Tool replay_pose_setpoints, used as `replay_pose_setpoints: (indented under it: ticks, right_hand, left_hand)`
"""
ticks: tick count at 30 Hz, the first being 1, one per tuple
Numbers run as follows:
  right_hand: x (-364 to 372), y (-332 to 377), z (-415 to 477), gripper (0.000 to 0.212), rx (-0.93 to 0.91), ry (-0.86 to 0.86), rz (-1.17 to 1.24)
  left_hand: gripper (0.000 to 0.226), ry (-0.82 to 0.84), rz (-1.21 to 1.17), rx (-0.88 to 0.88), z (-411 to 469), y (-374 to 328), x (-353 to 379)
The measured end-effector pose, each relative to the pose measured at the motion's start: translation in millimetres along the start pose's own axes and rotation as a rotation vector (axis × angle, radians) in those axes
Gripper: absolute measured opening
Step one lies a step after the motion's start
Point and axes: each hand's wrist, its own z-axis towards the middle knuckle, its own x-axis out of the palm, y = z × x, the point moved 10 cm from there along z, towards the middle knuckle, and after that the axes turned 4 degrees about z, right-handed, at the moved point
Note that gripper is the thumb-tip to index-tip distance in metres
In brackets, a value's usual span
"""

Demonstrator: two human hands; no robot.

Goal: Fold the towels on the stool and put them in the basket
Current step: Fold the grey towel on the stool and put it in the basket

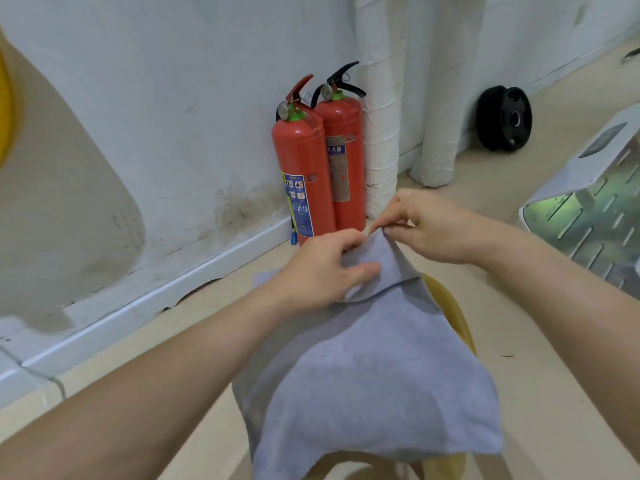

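Right hand is pinching the towel's far corner, left hand is gripping the fold beside it, and with cloth overhanging the stool's near edge, a hard tug is risking a slide floorward.

Stool mostly hidden beneath the grey towel
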Motion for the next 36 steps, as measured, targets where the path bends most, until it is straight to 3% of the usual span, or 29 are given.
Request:
replay_pose_setpoints:
  ticks: [4,7,9,13,17,19,23,26,29,32,36]
  right_hand:
    - [4.7,-13.8,-2.4,0.025,0.007,-0.004,-0.123]
    - [12.4,-32.4,-7.5,0.016,0.072,0.058,-0.195]
    - [15.0,-44.6,-8.3,0.023,0.145,0.067,-0.186]
    - [11.0,-63.4,-6.3,0.025,0.283,-0.067,-0.098]
    - [6.6,-80.6,-4.8,0.018,0.366,-0.168,-0.117]
    - [7.4,-89.4,-4.4,0.013,0.405,-0.168,-0.099]
    - [13.8,-106.7,-2.3,0.017,0.488,-0.176,0.072]
    - [28.4,-123.6,-3.0,0.016,0.605,-0.214,0.361]
    - [46.3,-142.1,-4.0,0.015,0.707,-0.281,0.568]
    - [54.8,-152.6,-5.4,0.012,0.755,-0.322,0.503]
    - [59.7,-154.9,-7.1,0.031,0.799,-0.214,0.362]
  left_hand:
    - [0.014,-0.119,-0.087,0.056,3.9,-12.9,3.2]
    - [0.011,-0.086,-0.1,0.08,0.9,-12.6,4.0]
    - [0.01,-0.066,-0.073,0.073,-1.7,-11.9,6.4]
    - [0.01,-0.002,-0.058,0.026,-2.0,-4.3,11.1]
    - [0.021,0.228,0.378,-0.059,-2.9,33.9,7.5]
    - [0.013,0.234,0.422,-0.186,-8.1,68.8,-11.5]
    - [0.011,0.072,-0.067,-0.573,-36.6,149.5,-42.4]
    - [0.019,-0.066,-0.384,-0.727,-56.9,184.1,-40.1]
    - [0.012,-0.048,-0.575,-0.85,-66.1,198.3,-18.4]
    - [0.01,0.061,-0.658,-0.936,-69.7,204.8,4.7]
    - [0.018,0.074,-0.778,-0.939,-66.1,211.7,19.1]
